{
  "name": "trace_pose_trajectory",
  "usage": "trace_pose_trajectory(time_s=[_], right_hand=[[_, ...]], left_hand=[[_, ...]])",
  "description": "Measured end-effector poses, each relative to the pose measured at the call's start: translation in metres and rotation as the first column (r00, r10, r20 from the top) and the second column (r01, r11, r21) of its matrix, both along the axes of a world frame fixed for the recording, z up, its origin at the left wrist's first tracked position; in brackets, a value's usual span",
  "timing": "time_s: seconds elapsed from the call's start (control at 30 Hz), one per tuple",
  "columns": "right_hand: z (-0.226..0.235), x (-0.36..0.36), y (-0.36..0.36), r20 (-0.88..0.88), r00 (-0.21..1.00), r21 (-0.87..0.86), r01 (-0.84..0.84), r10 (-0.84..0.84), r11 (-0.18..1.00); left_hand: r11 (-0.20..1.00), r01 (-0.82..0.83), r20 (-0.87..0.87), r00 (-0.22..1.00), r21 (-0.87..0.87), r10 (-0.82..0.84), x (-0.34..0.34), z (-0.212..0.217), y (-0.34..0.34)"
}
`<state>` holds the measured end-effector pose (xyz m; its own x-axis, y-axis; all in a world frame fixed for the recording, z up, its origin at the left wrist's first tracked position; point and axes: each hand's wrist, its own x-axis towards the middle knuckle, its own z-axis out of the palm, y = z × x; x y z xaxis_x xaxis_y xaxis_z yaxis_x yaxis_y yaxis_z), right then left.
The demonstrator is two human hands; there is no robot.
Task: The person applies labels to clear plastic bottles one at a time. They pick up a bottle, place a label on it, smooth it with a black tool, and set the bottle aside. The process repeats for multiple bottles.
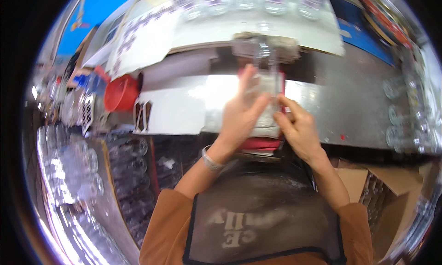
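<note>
Left hand [240,112] open, right hand [298,126] curled, its grip too blurred to tell, flank a clear bottle [265,58] over a red stand [258,144]; probably slick, breakable glass, best held around its body.

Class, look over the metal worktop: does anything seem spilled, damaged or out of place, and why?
A small red scrap lies alone on the bare metal worktop, right of the right hand, near the person's edge. It looks like stray litter, though too small to identify. I see no spill or damage.
</note>
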<state>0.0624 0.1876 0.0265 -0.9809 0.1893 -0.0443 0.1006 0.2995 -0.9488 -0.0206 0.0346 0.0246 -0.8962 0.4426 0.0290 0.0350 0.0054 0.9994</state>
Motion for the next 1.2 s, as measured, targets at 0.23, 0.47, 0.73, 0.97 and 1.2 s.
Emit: trace_pose_trajectory(time_s=[0.23, 0.47, 0.73, 0.97, 1.2], right_hand=[[-0.003, 0.005, -0.008, 0.028, 0.996, -0.177, 0.087, -0.084, 0.98], [-0.003, 0.002, 0.004, 0.03, 0.999, -0.238, 0.05, -0.044, 0.97], [-0.01, 0.014, 0.015, 0.044, 0.998, -0.281, 0.059, -0.048, 0.958], [-0.009, 0.014, 0.012, 0.043, 0.996, -0.256, 0.08, -0.072, 0.963], [-0.003, 0.011, 0.007, 0.086, 0.996, -0.276, 0.054, -0.032, 0.96]], left_hand=[[0.918, 0.085, 0.212, 0.961, 0.387, -0.178, -0.004, -0.016, -0.004], [0.987, 0.005, 0.007, 1.0, 0.161, -0.007, -0.005, -0.031, -0.014], [-0.02, -0.693, -0.682, 0.704, -0.721, 0.199, -0.092, -0.058, -0.231], [0.37, -0.566, -0.625, 0.779, -0.736, -0.053, -0.004, -0.06, -0.21], [0.397, -0.543, -0.639, 0.753, -0.74, -0.159, 0.012, -0.058, -0.236]])
